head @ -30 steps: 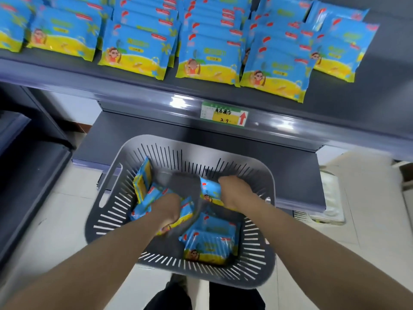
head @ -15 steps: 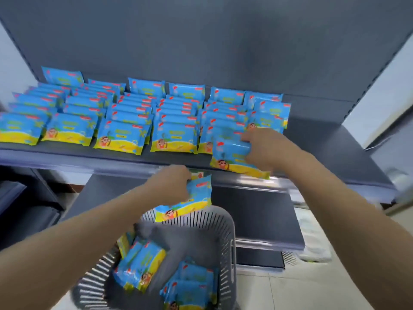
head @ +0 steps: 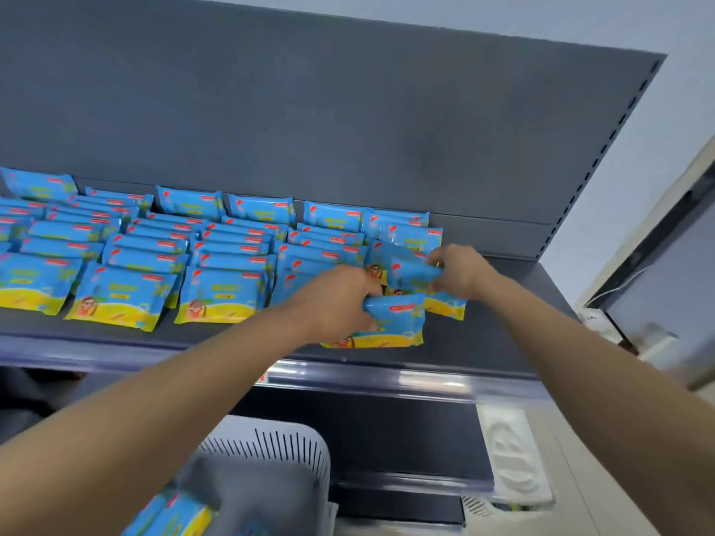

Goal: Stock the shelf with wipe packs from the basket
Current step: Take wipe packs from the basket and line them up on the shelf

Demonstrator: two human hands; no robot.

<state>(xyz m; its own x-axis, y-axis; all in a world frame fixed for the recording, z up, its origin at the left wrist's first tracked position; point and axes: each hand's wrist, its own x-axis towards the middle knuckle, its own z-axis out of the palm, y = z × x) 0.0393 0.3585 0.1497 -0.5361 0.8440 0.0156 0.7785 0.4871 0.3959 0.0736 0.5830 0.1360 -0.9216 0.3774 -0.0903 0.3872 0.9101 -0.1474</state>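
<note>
Head view. I see my left hand [head: 340, 299] curled round a wipe pack [head: 394, 323] at the front edge of the shelf [head: 503, 323]. My right hand [head: 460, 270], at 2 o'clock from it, pinches a second pack [head: 412, 272] against the last column of the stocked rows [head: 154, 257], at their 3 o'clock end. The basket [head: 271, 446], at 6 o'clock, holds further packs [head: 174, 516].

We wore one camera on the head, facing forward and down. It sat close: shelf [head: 495, 334] right at our fingers [head: 436, 260], basket [head: 309, 458] well short of them.
</note>
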